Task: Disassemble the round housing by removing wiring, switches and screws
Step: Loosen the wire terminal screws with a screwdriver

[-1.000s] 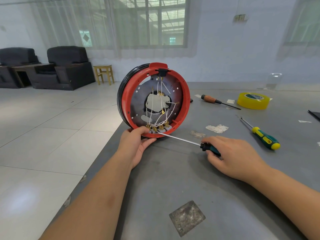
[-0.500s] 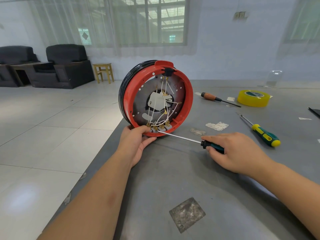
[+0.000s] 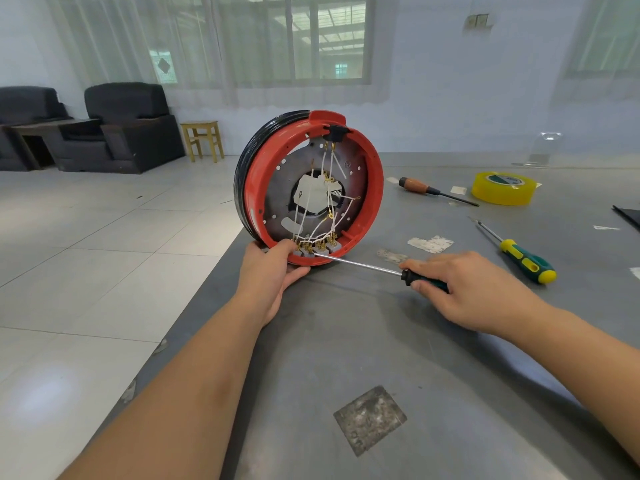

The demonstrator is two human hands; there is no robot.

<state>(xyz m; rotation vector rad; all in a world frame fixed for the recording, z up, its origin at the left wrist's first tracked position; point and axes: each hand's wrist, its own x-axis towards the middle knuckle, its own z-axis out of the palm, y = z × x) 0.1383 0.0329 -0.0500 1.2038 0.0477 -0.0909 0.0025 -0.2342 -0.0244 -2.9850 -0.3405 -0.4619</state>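
Standing on edge at the grey table [image 3: 450,393] corner, round housing [image 3: 313,188] propped by left hand [image 3: 273,275] gripping its bottom rim. Right hand [image 3: 460,289] clenched around screwdriver [image 3: 367,266], tip at the switches [image 3: 317,247]. Looks like rigid plastic but tippy, thin white wiring [image 3: 329,216] probably fragile, so best gripped by the rim.

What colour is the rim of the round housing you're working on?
Red rim on the round housing, with a black band behind it; head view.

Your single head camera looked forward and down — close over your left hand [image 3: 273,271] and right hand [image 3: 464,292], room beyond.
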